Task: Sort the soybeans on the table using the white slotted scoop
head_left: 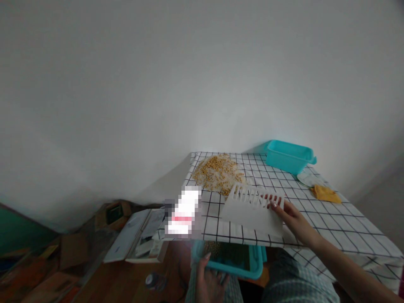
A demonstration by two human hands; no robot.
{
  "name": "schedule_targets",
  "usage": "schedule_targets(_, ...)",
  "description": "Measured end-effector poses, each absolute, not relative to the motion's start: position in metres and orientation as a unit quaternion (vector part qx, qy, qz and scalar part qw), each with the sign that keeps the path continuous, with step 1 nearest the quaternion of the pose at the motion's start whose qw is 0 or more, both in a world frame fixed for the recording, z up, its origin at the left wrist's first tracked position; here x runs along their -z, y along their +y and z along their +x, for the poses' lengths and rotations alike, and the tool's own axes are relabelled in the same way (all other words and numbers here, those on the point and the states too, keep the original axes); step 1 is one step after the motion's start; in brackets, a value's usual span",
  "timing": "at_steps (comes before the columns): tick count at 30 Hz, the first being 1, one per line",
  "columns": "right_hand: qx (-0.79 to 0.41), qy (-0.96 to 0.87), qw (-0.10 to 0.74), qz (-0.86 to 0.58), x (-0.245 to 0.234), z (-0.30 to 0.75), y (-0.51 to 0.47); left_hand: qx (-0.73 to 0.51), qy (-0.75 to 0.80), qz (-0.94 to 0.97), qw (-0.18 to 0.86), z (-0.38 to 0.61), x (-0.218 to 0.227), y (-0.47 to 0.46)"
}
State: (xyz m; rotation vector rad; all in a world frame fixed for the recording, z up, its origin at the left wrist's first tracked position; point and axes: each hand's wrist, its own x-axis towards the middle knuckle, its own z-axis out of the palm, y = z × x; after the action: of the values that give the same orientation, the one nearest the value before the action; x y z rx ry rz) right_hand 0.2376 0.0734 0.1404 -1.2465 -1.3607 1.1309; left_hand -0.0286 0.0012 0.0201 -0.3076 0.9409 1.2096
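My right hand (pixel 293 221) grips the right end of a flat white plastic piece (pixel 249 216) with a row of slots along its far edge. That piece lies low over the checked tablecloth (pixel 303 219), at the near edge of a spread of yellow beans (pixel 217 168) mixed with pale grains. Below the table's front edge, my left hand (pixel 211 280) holds the near rim of a teal plastic basin (pixel 249 272). Some small beans or grains show in its left part; its dark right part is hard to make out.
Another teal basin (pixel 288 156) stands at the table's back right, beside a clear lid-like piece (pixel 304 179) and a yellow cloth (pixel 326 193). A blurred-out white item (pixel 184 210) sits at the left edge. An open white box (pixel 139 237) and a bottle (pixel 154 281) are on the floor.
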Motion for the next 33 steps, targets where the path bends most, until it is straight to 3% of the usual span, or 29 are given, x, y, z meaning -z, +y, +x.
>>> schedule_targets(4,-0.449,-0.476,0.566,-0.501,-0.134,0.255,0.114,-0.522,0.426,-0.151,0.724,-0.026,-0.019,0.003)
schedule_targets(7,-0.437,-0.462,0.595,-0.492,-0.132,0.261,0.143,-0.511,0.433,-0.154,0.727,-0.024,-0.018,0.005)
schedule_targets(19,-0.499,-0.542,0.496,-0.46,-0.133,0.245,0.187,-0.509,0.457,-0.146,0.714,-0.021,-0.023,0.005)
schedule_targets(33,-0.537,-0.509,0.502,-0.448,-0.119,0.241,0.195,-0.511,0.458,-0.147,0.712,-0.019,-0.019,0.004)
